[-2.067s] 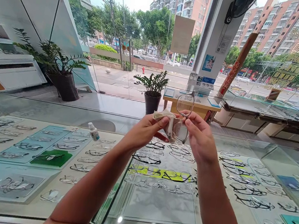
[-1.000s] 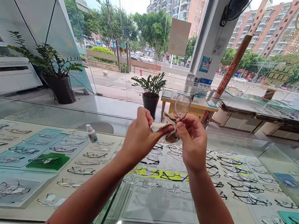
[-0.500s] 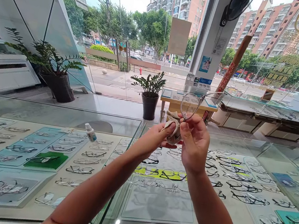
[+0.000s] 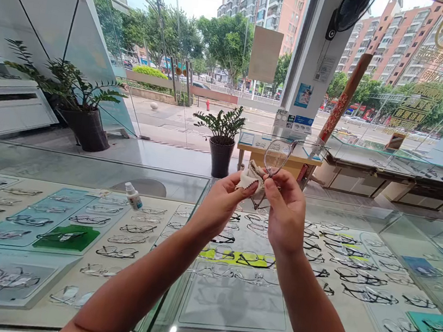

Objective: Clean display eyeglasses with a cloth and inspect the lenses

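I hold a pair of thin-framed clear glasses [image 4: 276,157] up above the glass counter [image 4: 81,168]. My right hand [image 4: 286,211] pinches the frame at its lower part, fingers closed. My left hand [image 4: 222,202] is closed on a small beige cleaning cloth [image 4: 250,175], pressed against the lower lens. One lens stands up clear above both hands.
Under the counter glass lie several rows of glasses [image 4: 241,257] on coloured mats. A small white spray bottle [image 4: 133,196] lies on the counter to the left. Potted plants [image 4: 222,138] stand on the floor beyond, with a wooden table [image 4: 280,155] and further display cases [image 4: 403,164] at right.
Both hands stayed raised over the counter. The left hand shifted the cloth along the lens, and the glasses tilted slightly between the fingers.
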Demonstrator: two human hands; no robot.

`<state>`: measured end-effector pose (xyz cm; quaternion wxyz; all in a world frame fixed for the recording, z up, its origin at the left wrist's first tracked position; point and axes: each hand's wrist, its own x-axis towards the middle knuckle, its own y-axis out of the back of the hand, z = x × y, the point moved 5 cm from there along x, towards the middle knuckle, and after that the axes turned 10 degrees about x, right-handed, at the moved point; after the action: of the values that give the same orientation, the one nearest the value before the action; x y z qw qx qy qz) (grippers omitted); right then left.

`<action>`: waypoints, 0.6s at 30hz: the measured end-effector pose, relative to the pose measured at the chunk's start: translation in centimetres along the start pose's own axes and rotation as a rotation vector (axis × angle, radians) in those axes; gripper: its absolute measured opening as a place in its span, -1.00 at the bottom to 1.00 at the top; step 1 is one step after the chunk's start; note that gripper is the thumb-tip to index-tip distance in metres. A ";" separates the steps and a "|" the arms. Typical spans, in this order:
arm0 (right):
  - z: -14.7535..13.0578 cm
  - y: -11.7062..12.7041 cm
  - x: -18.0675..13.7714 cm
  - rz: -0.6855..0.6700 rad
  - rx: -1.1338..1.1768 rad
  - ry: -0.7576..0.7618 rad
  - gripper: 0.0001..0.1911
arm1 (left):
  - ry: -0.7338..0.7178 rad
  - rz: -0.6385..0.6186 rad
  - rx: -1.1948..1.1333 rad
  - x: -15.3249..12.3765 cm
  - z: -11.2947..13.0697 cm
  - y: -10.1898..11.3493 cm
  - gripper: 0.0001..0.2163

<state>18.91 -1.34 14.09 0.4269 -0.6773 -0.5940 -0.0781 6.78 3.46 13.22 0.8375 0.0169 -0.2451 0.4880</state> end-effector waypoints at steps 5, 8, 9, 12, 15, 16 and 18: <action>0.7 -0.1 0.6 -0.044 0.102 -0.207 -0.73 | 0.051 -0.048 0.072 -0.2 0.2 0.6 -0.50; 0.9 -0.4 0.8 -0.062 0.200 -0.311 -0.68 | 0.080 -0.086 0.071 -0.4 0.5 0.7 -0.51; 1.0 -0.4 0.9 -0.056 0.224 -0.327 -0.67 | 0.078 -0.095 0.064 -0.4 0.7 0.6 -0.53; 1.0 -0.4 1.0 -0.049 0.263 -0.331 -0.68 | 0.088 -0.110 0.068 -0.5 1.0 0.6 -0.57; 1.0 -0.4 1.1 -0.068 0.253 -0.304 -0.69 | 0.112 -0.138 0.099 -0.6 1.0 0.5 -0.57; 0.9 -0.3 1.1 -0.074 0.243 -0.297 -0.69 | 0.109 -0.150 0.109 -0.6 1.0 0.5 -0.56; 0.9 -0.2 1.1 -0.080 0.225 -0.294 -0.69 | 0.094 -0.163 0.131 -0.6 1.1 0.4 -0.56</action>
<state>18.72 0.08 14.29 0.4051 -0.6052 -0.6815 0.0716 5.80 2.90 13.90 0.8821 0.0686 -0.1710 0.4336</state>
